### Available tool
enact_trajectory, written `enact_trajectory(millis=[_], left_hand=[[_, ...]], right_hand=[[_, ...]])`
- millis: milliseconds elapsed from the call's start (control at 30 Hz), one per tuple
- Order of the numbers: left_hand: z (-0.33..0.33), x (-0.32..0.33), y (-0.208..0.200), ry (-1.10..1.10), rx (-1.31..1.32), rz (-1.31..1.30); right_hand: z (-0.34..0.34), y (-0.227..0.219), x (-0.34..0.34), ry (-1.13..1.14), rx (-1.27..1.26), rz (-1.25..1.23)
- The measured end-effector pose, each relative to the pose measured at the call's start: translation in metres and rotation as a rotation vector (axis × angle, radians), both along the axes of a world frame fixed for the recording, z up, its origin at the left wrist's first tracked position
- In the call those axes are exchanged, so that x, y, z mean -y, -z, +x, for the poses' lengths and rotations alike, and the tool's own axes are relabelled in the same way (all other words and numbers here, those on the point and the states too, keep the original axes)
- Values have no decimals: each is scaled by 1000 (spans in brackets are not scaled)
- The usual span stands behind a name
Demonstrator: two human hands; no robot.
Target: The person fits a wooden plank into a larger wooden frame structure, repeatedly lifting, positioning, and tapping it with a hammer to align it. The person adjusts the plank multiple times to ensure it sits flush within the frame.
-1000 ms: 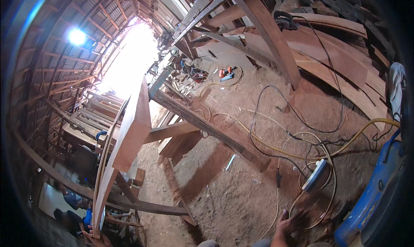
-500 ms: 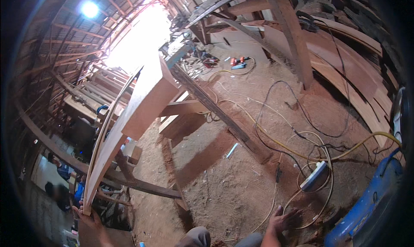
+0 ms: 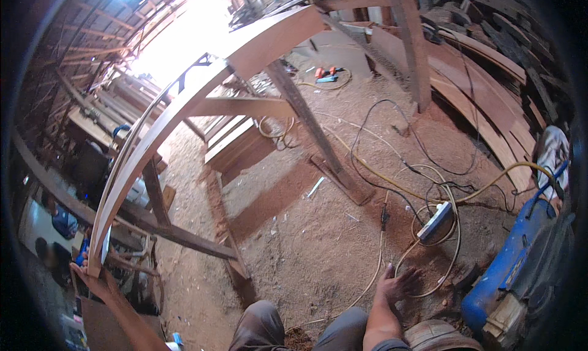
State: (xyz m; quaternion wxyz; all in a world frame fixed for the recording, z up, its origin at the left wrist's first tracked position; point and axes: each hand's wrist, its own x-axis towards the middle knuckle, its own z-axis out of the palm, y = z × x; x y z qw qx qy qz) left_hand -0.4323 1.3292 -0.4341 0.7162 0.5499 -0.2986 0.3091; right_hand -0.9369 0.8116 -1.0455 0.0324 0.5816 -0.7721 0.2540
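A long pale wooden board (image 3: 150,136) runs from the lower left up to the far middle, where a thicker wooden piece (image 3: 278,40) shows at its far end. I cannot tell whether the two are joined. My left hand (image 3: 93,277) is closed round the board's near end, with fingertips on its left side. Beneath the board stands a rough wooden trestle (image 3: 239,108) with slanting legs. On the right, my right hand (image 3: 399,283) is held out with its fingers spread and nothing in it, nearest a loop of cable (image 3: 450,271) and a white-and-blue power strip (image 3: 435,221).
Yellow and black cables (image 3: 367,167) sprawl over the dusty floor. A blue tank (image 3: 508,271) stands at the right, beside stacked curved planks (image 3: 484,121). Farther off lies an orange power tool (image 3: 324,73). Timber beams (image 3: 239,152) lie under the trestle. People (image 3: 61,222) are at the far left.
The board's far end has swung to the right, over the trestle, and the thicker piece lies farther up and right. My left hand still grips the near end; my right hand remains spread.
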Motion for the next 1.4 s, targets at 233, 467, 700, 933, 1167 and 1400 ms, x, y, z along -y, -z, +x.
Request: enact_trajectory(millis=[233, 467, 700, 933, 1167, 1400], left_hand=[[-12, 14, -1, -197, 45, 115], [2, -11, 1, -184, 157, 30], [-23, 33, 3, -469, 253, 337], [-54, 76, -5, -168, 3, -164], [-24, 43, 5, -376, 160, 70], [-28, 37, -6, -240, 111, 20]], right_hand=[[2, -7, 6, 10, 121, 15], [4, -18, 9, 4, 131, 61], [1, -17, 6, 28, 85, 148], [9, -20, 11, 18, 205, 38], [5, -18, 7, 60, 170, 179], [8, -2, 0, 42, 114, 92]])
